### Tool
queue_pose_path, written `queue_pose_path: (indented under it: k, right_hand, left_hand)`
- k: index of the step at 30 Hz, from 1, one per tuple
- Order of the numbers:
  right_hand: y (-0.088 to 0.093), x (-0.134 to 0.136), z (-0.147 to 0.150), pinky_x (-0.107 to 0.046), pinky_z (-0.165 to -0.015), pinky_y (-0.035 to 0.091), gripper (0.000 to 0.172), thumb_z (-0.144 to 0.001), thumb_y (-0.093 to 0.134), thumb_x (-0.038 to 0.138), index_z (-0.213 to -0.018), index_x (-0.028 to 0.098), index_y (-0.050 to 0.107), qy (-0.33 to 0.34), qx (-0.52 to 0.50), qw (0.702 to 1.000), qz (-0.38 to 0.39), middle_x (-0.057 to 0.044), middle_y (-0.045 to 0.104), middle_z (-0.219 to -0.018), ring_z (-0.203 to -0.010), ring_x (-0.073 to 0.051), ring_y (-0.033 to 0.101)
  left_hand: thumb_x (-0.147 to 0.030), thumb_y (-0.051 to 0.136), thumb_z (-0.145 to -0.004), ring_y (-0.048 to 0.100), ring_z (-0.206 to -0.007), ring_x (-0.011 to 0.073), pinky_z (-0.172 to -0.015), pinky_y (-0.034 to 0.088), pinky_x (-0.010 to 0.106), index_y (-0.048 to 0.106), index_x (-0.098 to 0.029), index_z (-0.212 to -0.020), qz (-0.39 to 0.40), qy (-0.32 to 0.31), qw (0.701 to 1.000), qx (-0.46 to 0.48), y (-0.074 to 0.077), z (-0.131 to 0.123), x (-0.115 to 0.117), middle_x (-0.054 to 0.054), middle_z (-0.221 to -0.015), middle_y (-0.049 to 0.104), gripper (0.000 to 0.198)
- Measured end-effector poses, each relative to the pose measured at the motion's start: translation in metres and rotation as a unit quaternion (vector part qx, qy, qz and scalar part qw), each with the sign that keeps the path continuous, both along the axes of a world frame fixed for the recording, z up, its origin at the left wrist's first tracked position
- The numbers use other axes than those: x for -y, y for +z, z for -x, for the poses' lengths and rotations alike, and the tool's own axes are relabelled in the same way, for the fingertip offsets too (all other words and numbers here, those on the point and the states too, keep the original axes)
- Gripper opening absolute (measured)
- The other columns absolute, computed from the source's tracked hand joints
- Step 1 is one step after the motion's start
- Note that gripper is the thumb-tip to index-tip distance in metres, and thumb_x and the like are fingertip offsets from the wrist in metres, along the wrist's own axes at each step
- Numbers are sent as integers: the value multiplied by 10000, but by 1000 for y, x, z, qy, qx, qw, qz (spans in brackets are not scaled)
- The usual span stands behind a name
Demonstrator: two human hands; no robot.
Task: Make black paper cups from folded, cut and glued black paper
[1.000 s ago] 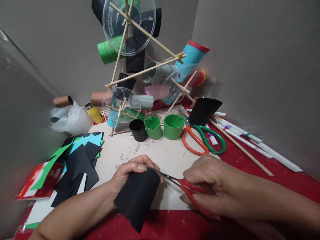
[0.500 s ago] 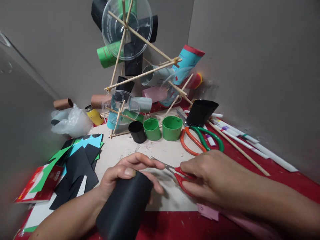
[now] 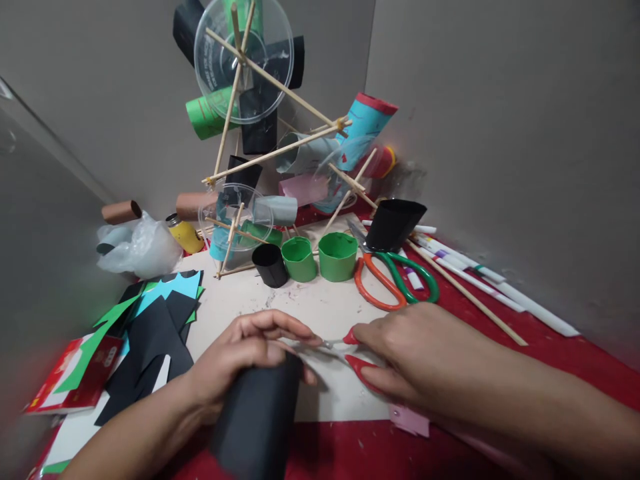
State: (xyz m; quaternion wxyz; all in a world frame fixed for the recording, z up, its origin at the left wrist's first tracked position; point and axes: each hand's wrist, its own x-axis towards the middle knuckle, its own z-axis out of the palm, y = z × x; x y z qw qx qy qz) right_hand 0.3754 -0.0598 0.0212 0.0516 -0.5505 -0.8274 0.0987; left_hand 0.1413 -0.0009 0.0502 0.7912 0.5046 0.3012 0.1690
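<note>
My left hand (image 3: 250, 350) is closed around the upper end of a black paper tube (image 3: 257, 420), which tilts down toward the bottom edge and is blurred. In my right hand (image 3: 407, 357) are small red-handled scissors (image 3: 356, 365), fingers in the loops and the handles spread apart. Their metal blades point left to the rim of the tube, partly hidden behind my left fingers. Whether the blades touch the paper I cannot tell. Beyond my hands stand a short black paper cup (image 3: 270, 265) and two short green paper cups (image 3: 299, 259), (image 3: 339, 257).
Large scissors with orange and green handles (image 3: 395, 280) lie beyond my right hand. A stick wheel frame (image 3: 280, 87) with paper tubes rises behind. Paper scraps (image 3: 150, 333) and a red packet (image 3: 75, 373) lie left; white rolled sticks (image 3: 495, 290) right.
The scissors have moved left, their blades now at the tube's rim and their handles wider apart. The tube has turned more upright in my left hand. The view has shifted slightly.
</note>
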Motion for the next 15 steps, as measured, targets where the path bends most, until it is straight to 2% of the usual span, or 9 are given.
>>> queue_pose_path:
  k: [3,6,8,11,13,15]
  right_hand:
    - [-2,-4,-9,-299,-491,133,174,-802,578,251,-638,194,585,-27,1,999,-43,-45,639,-547,-457,-172,539]
    - [-4,-6,-17,-299,-498,176,212,-832,551,273,-631,206,535,-61,-55,991,-106,-33,587,-529,-455,-166,503]
    - [-3,-4,-18,-297,-501,224,226,-850,531,280,-636,214,500,-66,-123,982,-127,-14,537,-512,-449,-157,474]
    - [2,-1,-14,-289,-495,307,234,-877,538,300,-660,222,500,-25,-230,964,-131,8,494,-524,-467,-151,466]
    - [6,2,-9,-277,-524,397,172,-880,582,306,-737,214,559,27,-297,943,-149,-9,560,-607,-545,-163,533]
    - [9,5,-4,-276,-635,501,105,-874,628,301,-879,197,618,82,-344,918,-180,-69,665,-815,-731,-191,637]
  left_hand:
    - [-258,602,-750,684,-800,242,-590,521,277,675,-95,-920,156,94,982,58,-17,-5,-15,137,-950,704,247]
    - [-268,523,-832,678,-835,244,-593,553,296,647,-74,-908,270,177,946,35,-32,-8,-27,158,-916,689,243]
    - [-301,472,-889,681,-854,264,-590,571,333,630,-69,-964,292,206,934,12,-39,-9,-30,175,-946,686,290]
    - [-359,442,-924,691,-842,285,-548,577,350,613,-63,-1047,292,195,936,18,-48,-9,-28,187,-961,684,363]
    - [-379,421,-933,700,-810,288,-541,580,353,607,-47,-1085,286,179,941,18,-52,-10,-25,201,-966,685,410]
    - [-393,404,-937,708,-785,291,-561,584,360,604,-35,-1112,277,169,946,7,-55,-10,-23,209,-959,690,446]
